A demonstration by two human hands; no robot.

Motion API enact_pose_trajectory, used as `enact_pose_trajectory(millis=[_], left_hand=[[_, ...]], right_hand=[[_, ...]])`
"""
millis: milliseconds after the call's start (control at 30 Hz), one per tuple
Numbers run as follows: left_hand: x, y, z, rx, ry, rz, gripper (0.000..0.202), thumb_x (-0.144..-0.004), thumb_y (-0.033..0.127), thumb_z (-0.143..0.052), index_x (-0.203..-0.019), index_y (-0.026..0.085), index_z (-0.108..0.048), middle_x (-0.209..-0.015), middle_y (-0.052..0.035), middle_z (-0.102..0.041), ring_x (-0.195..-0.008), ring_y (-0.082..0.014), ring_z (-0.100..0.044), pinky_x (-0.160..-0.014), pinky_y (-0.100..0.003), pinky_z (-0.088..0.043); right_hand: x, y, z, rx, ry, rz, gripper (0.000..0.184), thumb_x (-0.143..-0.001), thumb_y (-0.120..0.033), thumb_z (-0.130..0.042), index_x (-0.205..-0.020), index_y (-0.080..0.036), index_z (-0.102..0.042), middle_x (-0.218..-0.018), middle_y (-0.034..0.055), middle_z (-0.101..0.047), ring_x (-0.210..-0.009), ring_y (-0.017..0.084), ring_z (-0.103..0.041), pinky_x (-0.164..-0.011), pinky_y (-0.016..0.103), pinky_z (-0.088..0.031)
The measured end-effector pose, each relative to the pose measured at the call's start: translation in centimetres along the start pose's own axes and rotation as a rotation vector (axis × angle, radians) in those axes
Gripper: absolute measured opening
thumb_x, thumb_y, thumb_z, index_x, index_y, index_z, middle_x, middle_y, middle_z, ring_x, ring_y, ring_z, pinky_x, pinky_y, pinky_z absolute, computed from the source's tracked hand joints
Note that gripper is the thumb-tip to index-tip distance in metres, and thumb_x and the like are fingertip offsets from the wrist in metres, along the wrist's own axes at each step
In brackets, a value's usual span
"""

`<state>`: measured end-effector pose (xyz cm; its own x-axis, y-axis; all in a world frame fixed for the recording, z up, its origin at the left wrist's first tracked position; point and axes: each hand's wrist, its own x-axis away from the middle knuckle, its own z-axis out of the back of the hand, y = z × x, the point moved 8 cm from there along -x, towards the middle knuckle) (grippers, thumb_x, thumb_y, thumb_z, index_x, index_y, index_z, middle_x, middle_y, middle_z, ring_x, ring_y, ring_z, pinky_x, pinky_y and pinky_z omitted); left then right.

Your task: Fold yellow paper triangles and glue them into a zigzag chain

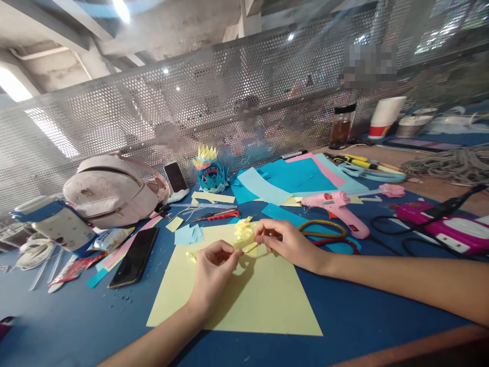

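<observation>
The left grip and right grip are both narrow, thumb and fingers pinching a folded yellow paper piece, which sits between them, its crinkled part uppermost. Under both grips lies a yellow sheet; its bare face runs toward the wearer down to a straight near edge. The sheet's left edge slants past the left grip, with blue surface between it and a dark phone farther left. Room is tighter beyond the grips: light blue scraps lie at the sheet's far left corner, and a red cutter just past its far edge. Right of the right grip, looped scissor handles are near, a pink glue gun beyond them.

The worktop is blue, with a reddish-brown near edge to the right of the grips. Farther off, a pale backpack stands to the left and layered paper ahead. Behind, a perforated metal panel spans the view beneath a concrete ceiling.
</observation>
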<state>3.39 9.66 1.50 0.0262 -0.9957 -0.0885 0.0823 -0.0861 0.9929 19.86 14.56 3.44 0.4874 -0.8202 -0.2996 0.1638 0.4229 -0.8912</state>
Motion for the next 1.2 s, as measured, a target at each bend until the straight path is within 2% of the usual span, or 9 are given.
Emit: enact_pose_trajectory(millis=[233, 333, 567, 800, 933, 1067, 1200], left_hand=[[-0.1, -0.1, 0.0, 0.002, -0.010, -0.007, 0.032, -0.077, 0.042, -0.079, -0.068, 0.015, -0.063, -0.067, -0.0022, -0.063, -0.062, -0.0121, -0.055, -0.056, -0.021, -0.041], [-0.1, -0.1, 0.1, 0.003, -0.007, -0.011, 0.033, -0.077, 0.042, -0.079, -0.067, 0.015, -0.063, -0.066, -0.0016, -0.061, -0.062, -0.0119, -0.054, -0.057, -0.021, -0.041], [-0.3, -0.2, -0.1, -0.005, -0.027, 0.000, 0.032, -0.077, 0.041, -0.079, -0.067, 0.015, -0.063, -0.066, -0.0015, -0.062, -0.061, -0.0116, -0.055, -0.057, -0.021, -0.041], [0.2, -0.4, -1.6, -0.063, -0.157, 0.031, 0.028, -0.074, 0.036, -0.079, -0.067, 0.014, -0.063, -0.065, -0.0045, -0.065, -0.059, -0.0135, -0.057, -0.055, -0.022, -0.041], [0.4, -0.1, -1.9, -0.124, -0.183, 0.013, 0.026, -0.075, 0.034, -0.076, -0.065, 0.014, -0.063, -0.063, -0.0031, -0.062, -0.056, -0.0111, -0.052, -0.053, -0.021, -0.038], [0.5, 0.0, -2.0, -0.122, -0.201, -0.007, 0.026, -0.076, 0.033, -0.075, -0.064, 0.014, -0.063, -0.065, -0.0043, -0.063, -0.059, -0.0123, -0.055, -0.055, -0.022, -0.039], [0.3, -0.3, -1.6, -0.039, -0.159, 0.022, 0.030, -0.076, 0.037, -0.077, -0.066, 0.015, -0.060, -0.064, -0.0038, -0.065, -0.058, -0.0129, -0.057, -0.055, -0.022, -0.042]], right_hand=[[0.0, 0.2, 0.2, 0.015, 0.025, -0.001, 0.038, -0.089, -0.054, -0.064, -0.081, -0.018, -0.059, -0.069, -0.0011, -0.056, -0.054, 0.011, -0.050, -0.051, 0.023, -0.040], [0.1, 0.0, 0.3, 0.041, 0.036, 0.028, 0.033, -0.090, -0.050, -0.063, -0.082, -0.018, -0.061, -0.065, -0.0026, -0.053, -0.055, 0.011, -0.048, -0.050, 0.022, -0.037], [0.2, -0.1, 0.1, 0.087, 0.021, 0.076, 0.026, -0.090, -0.042, -0.065, -0.086, -0.017, -0.064, -0.072, -0.0005, -0.058, -0.058, 0.011, -0.053, -0.050, 0.021, -0.037], [0.5, -1.2, -0.6, 0.137, -0.055, 0.192, 0.023, -0.089, -0.037, -0.069, -0.080, -0.016, -0.068, -0.067, -0.0017, -0.058, -0.056, 0.009, -0.047, -0.051, 0.021, -0.035], [0.7, -1.6, -0.8, 0.140, -0.097, 0.249, 0.024, -0.090, -0.038, -0.070, -0.079, -0.016, -0.068, -0.070, -0.0013, -0.060, -0.056, 0.008, -0.044, -0.051, 0.020, -0.034], [0.8, -1.7, -1.0, 0.138, -0.113, 0.253, 0.026, -0.091, -0.038, -0.069, -0.077, -0.017, -0.067, -0.068, -0.0011, -0.060, -0.057, 0.009, -0.045, -0.050, 0.020, -0.034], [0.7, -1.7, -0.4, 0.123, -0.040, 0.222, 0.020, -0.092, -0.037, -0.067, -0.088, -0.017, -0.066, -0.078, 0.0005, -0.062, -0.061, 0.009, -0.050, -0.052, 0.019, -0.037]])
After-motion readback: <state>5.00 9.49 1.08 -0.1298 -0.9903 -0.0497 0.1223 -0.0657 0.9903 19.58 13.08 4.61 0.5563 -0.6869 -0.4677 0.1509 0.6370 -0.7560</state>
